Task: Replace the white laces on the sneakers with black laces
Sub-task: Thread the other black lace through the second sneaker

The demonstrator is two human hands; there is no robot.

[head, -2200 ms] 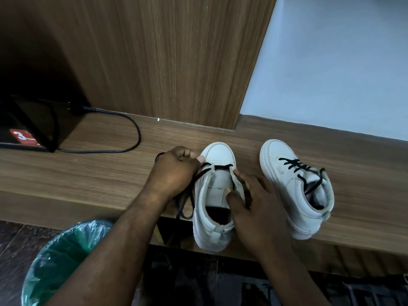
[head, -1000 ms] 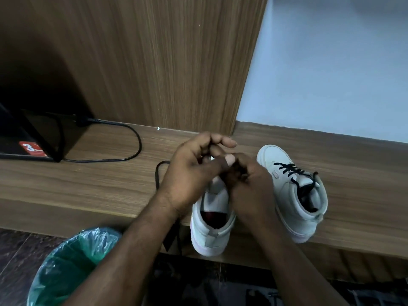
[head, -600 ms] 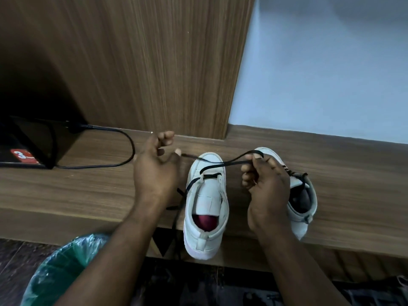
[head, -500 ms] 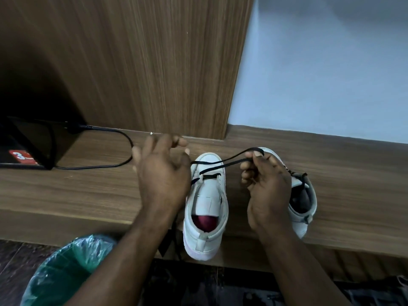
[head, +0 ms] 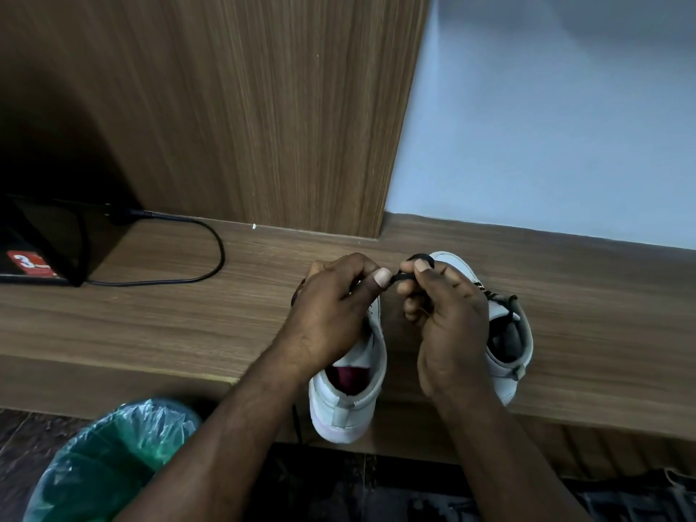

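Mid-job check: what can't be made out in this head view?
Eyelets and lacing of the left sneaker: head view, covered by the left hand.
Lower lacing of the right sneaker: behind the right hand.
Ends of the black lace: buried in both grips.
The green-lined bin: cut by the bottom edge.

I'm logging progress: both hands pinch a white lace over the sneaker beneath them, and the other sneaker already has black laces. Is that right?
No. The head view shows that the lace pinched by the left hand and the right hand is black, not white. The rest stands.
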